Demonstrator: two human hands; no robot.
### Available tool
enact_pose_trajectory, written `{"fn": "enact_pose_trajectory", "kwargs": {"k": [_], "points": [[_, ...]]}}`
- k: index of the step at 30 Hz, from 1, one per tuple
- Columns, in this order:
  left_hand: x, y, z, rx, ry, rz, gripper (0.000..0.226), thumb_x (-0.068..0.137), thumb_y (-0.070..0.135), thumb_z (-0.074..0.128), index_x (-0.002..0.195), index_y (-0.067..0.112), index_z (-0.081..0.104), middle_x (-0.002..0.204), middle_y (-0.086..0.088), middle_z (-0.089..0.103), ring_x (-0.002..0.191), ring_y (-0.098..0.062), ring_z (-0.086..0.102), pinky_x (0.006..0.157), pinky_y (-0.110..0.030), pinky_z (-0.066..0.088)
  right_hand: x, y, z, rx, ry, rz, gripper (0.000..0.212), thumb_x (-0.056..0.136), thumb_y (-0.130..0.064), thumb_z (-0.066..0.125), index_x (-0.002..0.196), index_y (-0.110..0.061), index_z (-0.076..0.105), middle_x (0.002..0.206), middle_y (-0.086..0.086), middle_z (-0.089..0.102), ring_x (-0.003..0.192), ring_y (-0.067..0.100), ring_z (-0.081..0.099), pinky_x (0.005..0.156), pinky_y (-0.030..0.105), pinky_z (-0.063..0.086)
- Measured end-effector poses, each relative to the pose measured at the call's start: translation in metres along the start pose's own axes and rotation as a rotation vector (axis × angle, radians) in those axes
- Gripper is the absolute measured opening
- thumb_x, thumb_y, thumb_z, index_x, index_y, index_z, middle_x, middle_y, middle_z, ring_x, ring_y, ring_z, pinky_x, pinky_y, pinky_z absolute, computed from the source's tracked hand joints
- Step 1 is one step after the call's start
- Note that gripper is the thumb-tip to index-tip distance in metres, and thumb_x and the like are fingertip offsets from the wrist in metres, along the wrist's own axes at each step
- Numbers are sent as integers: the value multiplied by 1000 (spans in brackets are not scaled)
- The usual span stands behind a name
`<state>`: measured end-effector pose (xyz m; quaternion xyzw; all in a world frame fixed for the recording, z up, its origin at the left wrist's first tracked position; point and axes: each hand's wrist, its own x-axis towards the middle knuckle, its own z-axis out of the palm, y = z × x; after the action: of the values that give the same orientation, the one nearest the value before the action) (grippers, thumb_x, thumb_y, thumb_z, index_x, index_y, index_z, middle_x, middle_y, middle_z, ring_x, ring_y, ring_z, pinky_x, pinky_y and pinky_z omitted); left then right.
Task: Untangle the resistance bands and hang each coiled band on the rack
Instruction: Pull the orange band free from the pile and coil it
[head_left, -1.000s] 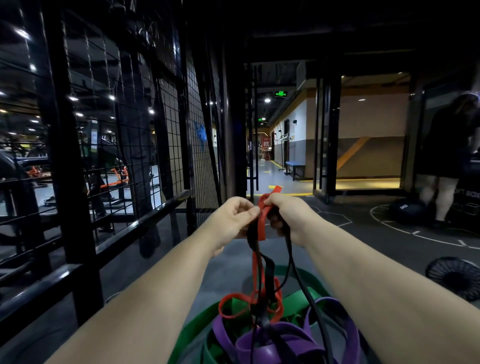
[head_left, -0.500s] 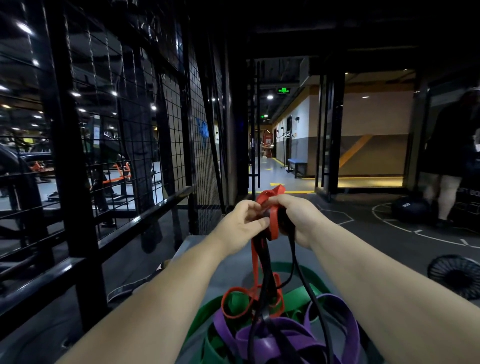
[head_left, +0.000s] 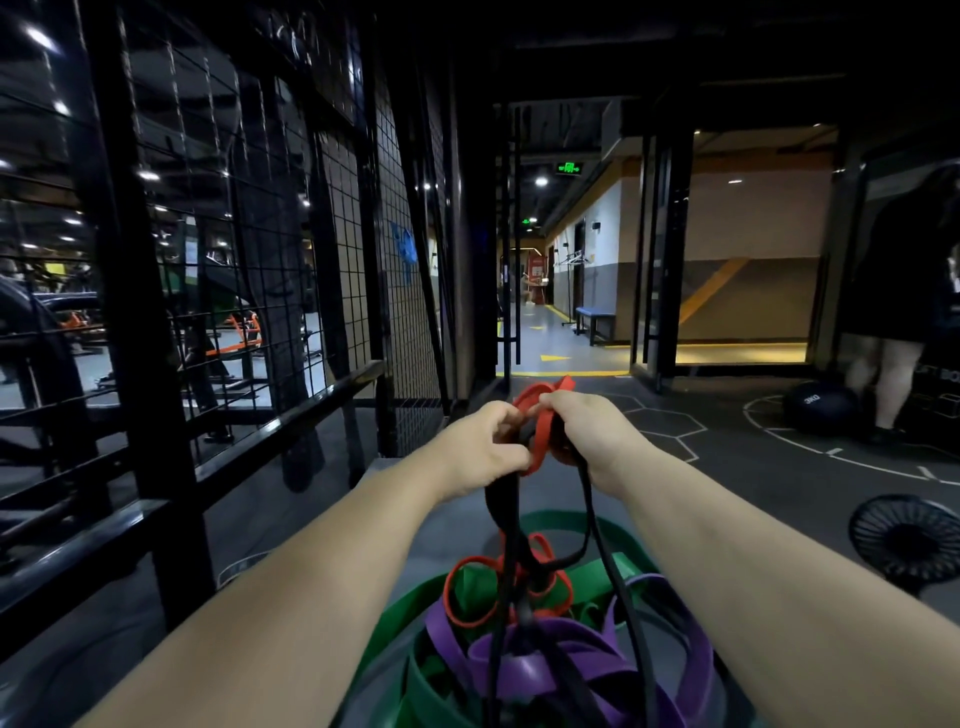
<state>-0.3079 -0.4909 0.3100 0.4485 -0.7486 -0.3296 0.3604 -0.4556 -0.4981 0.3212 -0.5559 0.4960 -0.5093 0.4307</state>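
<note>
Early stage, I judge: left hand (head_left: 480, 441) and right hand (head_left: 589, 431) fingers pinch red band (head_left: 542, 441) and black band (head_left: 501, 501) above the knotted pile (head_left: 550, 670); none hung yet.

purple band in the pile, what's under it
Green band shows beneath the purple band at its left and lower edges. Black band strands, hanging from the left hand and right hand, cross over it. Whatever lies under the purple's middle is covered.

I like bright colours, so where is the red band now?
Centre of the head view: the red band is held up by left hand and right hand, trailing down onto the purple bands.
</note>
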Motion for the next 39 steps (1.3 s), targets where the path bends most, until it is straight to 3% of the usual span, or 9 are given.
{"fn": "enact_pose_trajectory", "kwargs": {"k": [4, 7, 13, 17, 22, 27, 30, 35, 39], "points": [[1, 2, -1, 169, 86, 16, 32, 84, 10, 62, 115, 15, 61, 104, -2, 64, 94, -12, 59, 91, -25, 48, 0, 4, -3, -55, 14, -5, 24, 96, -21, 46, 76, -15, 56, 68, 7, 62, 64, 22, 55, 60, 28, 38], [2, 10, -8, 266, 400, 134, 25, 85, 9, 61, 110, 14, 60, 98, -1, 53, 86, -14, 50, 70, -13, 38, -1, 4, -10, 6, 71, 59, 21, 93, -15, 42, 79, -12, 58, 79, 16, 72, 75, 32, 68, 68, 33, 44], [8, 26, -37, -394, 633, 94, 22, 88, -1, 52, 89, 21, 55, 85, -1, 51, 73, -16, 46, 72, -31, 41, -4, 14, -26, 38, 50, 139, 29, 100, -22, 37, 102, -7, 62, 80, 10, 73, 81, 30, 67, 73, 36, 48], [5, 28, -38, -341, 623, 129, 22, 87, 0, 54, 87, 22, 53, 84, -4, 49, 79, -20, 46, 75, -34, 41, -6, 13, -18, 75, 1, 139, 26, 100, -20, 40, 97, -8, 62, 89, 14, 75, 80, 29, 68, 69, 34, 50], [4, 44, -26, -339, 517, 165, 24, 90, -6, 52, 85, 18, 50, 92, -11, 54, 75, -15, 53, 62, -19, 47, -11, 14, 5, 186, -78, 82, 14, 100, -21, 45, 101, -11, 54, 88, 12, 74, 75, 26, 66, 73, 35, 50], [13, 88, -56, -322, 598, 209, 27, 88, -7, 56, 86, 19, 50, 90, -2, 52, 82, -15, 54, 71, -22, 49, -13, -15, 11, 300, -134, 21, 17, 104, -21, 37, 101, -12, 51, 80, 10, 64, 61, 19, 56, 55, 29, 44], [28, 124, -92, -349, 628, 296, 30, 86, -8, 57, 90, 22, 52, 97, -2, 52, 96, -20, 59, 81, -29, 53, -6, -41, 7, 272, -138, -79, 23, 105, -23, 38, 110, -7, 53, 89, 14, 67, 70, 25, 63, 65, 35, 46], [38, 134, -128, -360, 695, 351, 31, 84, -8, 57, 93, 22, 55, 101, -1, 56, 95, -18, 59, 66, -19, 48, 0, -61, -3, 117, -104, -129, 19, 105, -23, 40, 98, -9, 51, 67, 8, 63, 64, 22, 62, 70, 39, 55], [26, 80, -126, -271, 604, 136, 33, 85, -11, 53, 97, 20, 53, 106, -8, 54, 82, -16, 55, 60, -22, 46, 14, -46, -11, 93, 69, -136, 16, 102, -19, 42, 96, -9, 54, 46, 0, 62, 35, 10, 54, 39, 16, 40]]}}
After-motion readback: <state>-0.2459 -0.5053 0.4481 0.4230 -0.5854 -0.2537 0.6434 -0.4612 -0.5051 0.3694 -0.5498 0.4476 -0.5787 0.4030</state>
